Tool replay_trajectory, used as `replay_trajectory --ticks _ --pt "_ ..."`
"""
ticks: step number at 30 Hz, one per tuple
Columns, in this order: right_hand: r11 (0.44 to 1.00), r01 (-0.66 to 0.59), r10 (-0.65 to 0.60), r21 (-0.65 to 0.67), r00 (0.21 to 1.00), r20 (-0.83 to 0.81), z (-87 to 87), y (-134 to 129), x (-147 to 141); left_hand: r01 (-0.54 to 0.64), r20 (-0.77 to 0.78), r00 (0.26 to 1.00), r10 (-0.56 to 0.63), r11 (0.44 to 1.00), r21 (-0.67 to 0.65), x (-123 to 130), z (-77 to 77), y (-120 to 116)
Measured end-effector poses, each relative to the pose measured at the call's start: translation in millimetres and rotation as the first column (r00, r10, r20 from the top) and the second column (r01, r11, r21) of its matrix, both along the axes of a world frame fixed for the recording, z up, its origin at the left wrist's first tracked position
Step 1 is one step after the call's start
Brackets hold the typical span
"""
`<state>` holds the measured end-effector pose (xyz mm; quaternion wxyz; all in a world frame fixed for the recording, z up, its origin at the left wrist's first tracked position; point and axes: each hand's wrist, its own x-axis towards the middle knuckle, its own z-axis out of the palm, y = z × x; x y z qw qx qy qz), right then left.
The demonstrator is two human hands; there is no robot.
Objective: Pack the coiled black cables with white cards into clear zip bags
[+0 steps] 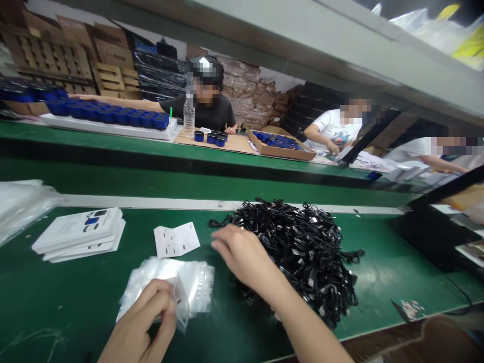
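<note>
My left hand (147,317) is closed in a pinch on a small clear plastic bag (182,305), with a stack of similar clear bags (198,282) lying flat beneath it. My right hand (242,254) is at the left edge of a large heap of bundled black cables (302,252). Its fingers reach left, thumb apart, and nothing shows in them. Just beyond the bags lies a folded printed leaflet (177,240). A stack of white printed leaflets (81,234) sits farther left.
Clear plastic sheeting (22,204) lies at the left edge of the green table (378,287). Behind it, a raised bench carries blue round containers (113,115), a water bottle (189,116) and a cardboard tray (282,146). Several co-workers sit there. A grey shelf beam (302,55) crosses overhead.
</note>
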<state>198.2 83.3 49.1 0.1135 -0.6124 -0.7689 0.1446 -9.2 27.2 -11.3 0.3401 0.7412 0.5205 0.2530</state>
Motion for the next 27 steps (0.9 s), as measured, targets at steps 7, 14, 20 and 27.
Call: replay_trajectory --ticks 7,14,20,27 --pt "0.997 0.081 -0.079 -0.007 0.987 0.139 -36.6 80 -12 -0.042 0.006 0.999 0.042 0.999 0.020 6 6.2 1" --pt "0.999 -0.034 0.030 -0.013 0.965 -0.260 -18.9 43 -5 -0.061 0.029 0.998 0.060 0.997 0.047 3 2.6 2" --pt "0.989 -0.140 0.098 -0.047 0.864 -0.494 -17.5 -40 -21 -0.021 0.001 1.000 0.021 0.991 0.130 1 -8.7 7" --pt "0.995 -0.100 0.086 -0.031 0.953 -0.292 -34.7 -67 -41 -0.034 -0.093 0.994 0.064 0.956 0.291 2 -12.5 1"
